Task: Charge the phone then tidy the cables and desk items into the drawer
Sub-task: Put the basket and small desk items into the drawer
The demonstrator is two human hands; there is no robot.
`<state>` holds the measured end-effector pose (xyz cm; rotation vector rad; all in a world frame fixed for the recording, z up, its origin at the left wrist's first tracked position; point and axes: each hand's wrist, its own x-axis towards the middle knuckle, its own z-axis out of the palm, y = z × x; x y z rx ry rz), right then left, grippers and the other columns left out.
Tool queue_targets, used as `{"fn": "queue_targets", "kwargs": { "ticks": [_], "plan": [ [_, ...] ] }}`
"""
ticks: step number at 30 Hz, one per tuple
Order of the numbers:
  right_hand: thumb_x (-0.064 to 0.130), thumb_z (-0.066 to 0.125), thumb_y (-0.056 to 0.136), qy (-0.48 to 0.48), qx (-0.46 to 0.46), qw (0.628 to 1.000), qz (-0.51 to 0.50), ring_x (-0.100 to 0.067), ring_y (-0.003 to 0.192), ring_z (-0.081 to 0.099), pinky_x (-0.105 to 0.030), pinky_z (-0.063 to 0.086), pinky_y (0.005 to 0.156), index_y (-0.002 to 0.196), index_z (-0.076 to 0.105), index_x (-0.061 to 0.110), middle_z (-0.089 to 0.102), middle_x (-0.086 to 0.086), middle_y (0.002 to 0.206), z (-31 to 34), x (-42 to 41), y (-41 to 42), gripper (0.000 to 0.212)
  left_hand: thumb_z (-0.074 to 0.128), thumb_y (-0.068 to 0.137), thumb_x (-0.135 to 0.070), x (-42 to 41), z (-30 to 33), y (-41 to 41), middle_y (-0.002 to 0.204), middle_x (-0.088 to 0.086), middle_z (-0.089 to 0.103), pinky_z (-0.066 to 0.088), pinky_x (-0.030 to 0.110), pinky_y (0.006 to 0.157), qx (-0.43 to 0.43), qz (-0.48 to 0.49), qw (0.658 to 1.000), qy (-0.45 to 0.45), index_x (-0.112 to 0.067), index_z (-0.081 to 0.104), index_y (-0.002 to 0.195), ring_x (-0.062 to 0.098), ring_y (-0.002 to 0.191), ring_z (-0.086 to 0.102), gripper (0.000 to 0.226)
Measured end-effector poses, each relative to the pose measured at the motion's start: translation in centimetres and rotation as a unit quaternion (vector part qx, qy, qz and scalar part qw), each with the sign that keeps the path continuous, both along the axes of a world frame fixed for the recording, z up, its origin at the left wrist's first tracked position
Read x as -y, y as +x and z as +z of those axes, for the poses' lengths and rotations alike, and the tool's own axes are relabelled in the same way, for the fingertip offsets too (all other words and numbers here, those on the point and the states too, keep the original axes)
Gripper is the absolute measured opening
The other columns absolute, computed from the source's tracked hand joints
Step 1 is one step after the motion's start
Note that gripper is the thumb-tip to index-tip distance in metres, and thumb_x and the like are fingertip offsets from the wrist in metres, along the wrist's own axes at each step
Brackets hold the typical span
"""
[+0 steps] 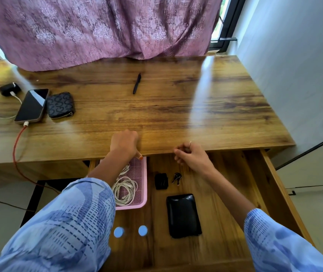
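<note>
A dark phone point(31, 105) lies at the desk's left with a red cable point(16, 146) plugged into its near end. Beside it sit a patterned wallet point(60, 105) and a black charger point(7, 89) with a white lead. A black pen point(137, 83) lies mid-desk. The drawer point(270, 173) stands pulled out below the desk's front edge. In it a pink tray point(142, 173) holds coiled white cables point(125, 190). My left hand point(124, 143) rests as a fist on the desk edge above the tray, holding nothing. My right hand point(191, 156) hovers over the drawer, fingers loosely curled and empty.
The drawer also holds a small black item point(161, 181), keys point(176, 178), a black case point(183, 215) and two blue round caps point(119, 232). A purple curtain point(101, 28) hangs onto the desk's back edge. A wall point(294, 55) runs along the right.
</note>
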<state>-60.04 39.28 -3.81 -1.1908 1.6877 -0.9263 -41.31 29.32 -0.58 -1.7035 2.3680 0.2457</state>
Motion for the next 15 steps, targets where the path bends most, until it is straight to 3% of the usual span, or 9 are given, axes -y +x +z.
{"fn": "queue_targets", "kwargs": {
  "ticks": [4, 7, 10, 15],
  "plan": [
    [0.02, 0.061, 0.09, -0.046, -0.052, 0.998, 0.009, -0.013, 0.084, 0.065, -0.023, 0.054, 0.076, 0.103, 0.065, 0.01, 0.068, -0.003, 0.091, 1.5, 3.8, 0.9, 0.017, 0.08, 0.068, -0.04, 0.3, 0.6, -0.2, 0.091, 0.001, 0.064, 0.045, 0.028, 0.069, 0.002, -0.014, 0.999, 0.034, -0.014, 0.063, 0.1, 0.017, 0.084, 0.059, 0.045],
    [0.021, 0.06, 0.091, -0.041, -0.141, 0.987, 0.058, -0.01, 0.094, 0.06, -0.014, 0.044, 0.074, 0.11, 0.064, 0.011, 0.066, 0.0, 0.102, 1.1, 7.3, 1.6, 0.022, 0.079, 0.068, -0.039, 0.7, 1.0, -0.8, 0.088, -0.002, 0.062, 0.052, 0.029, 0.077, 0.021, -0.044, 0.998, 0.05, -0.016, 0.061, 0.094, 0.015, 0.083, 0.059, 0.039],
    [0.019, 0.06, 0.09, -0.025, -0.19, 0.975, 0.108, -0.007, 0.101, 0.052, -0.019, 0.04, 0.084, 0.121, 0.058, 0.009, 0.062, -0.004, 0.116, -0.1, 10.8, 2.1, 0.033, 0.081, 0.065, -0.04, 1.2, 1.4, -1.3, 0.082, -0.004, 0.061, 0.054, 0.03, 0.08, 0.051, -0.07, 0.995, 0.048, -0.019, 0.063, 0.085, 0.014, 0.083, 0.062, 0.034],
    [0.021, 0.059, 0.089, -0.007, -0.242, 0.963, 0.118, -0.025, 0.119, 0.051, -0.029, 0.04, 0.095, 0.131, 0.049, 0.006, 0.055, -0.011, 0.127, -0.6, 17.7, 2.9, 0.046, 0.078, 0.071, -0.037, 1.9, 1.7, -1.8, 0.076, -0.005, 0.06, 0.049, 0.027, 0.072, 0.073, -0.086, 0.992, 0.055, -0.017, 0.062, 0.08, 0.013, 0.081, 0.061, 0.028]
  ]
}}
